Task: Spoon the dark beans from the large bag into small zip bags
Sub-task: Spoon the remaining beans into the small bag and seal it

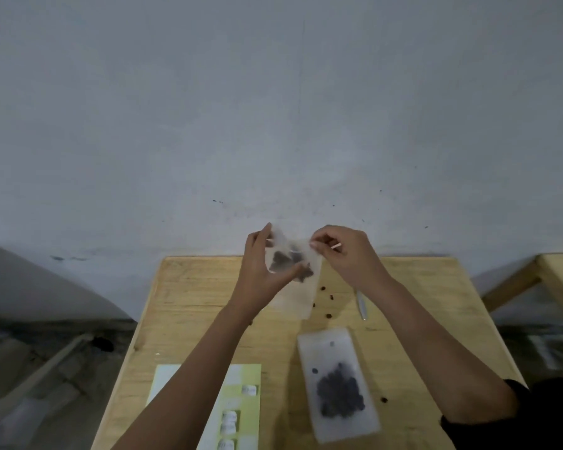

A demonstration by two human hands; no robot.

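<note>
Nearest you, a sheet of paper (238,414) lies at the table's (182,303) front edge, and right of it a clear bag (337,383) holding dark beans lies flat. Beyond that, loose beans (329,298) and a white spoon (362,303) sit on the wood. Farthest out, your left hand (262,271) and right hand (342,254) pinch the top of a raised small bag (298,280) with beans inside.

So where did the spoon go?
In the head view, the white spoon lies flat on the wooden table, right of the scattered loose beans and just under the right hand.
</note>
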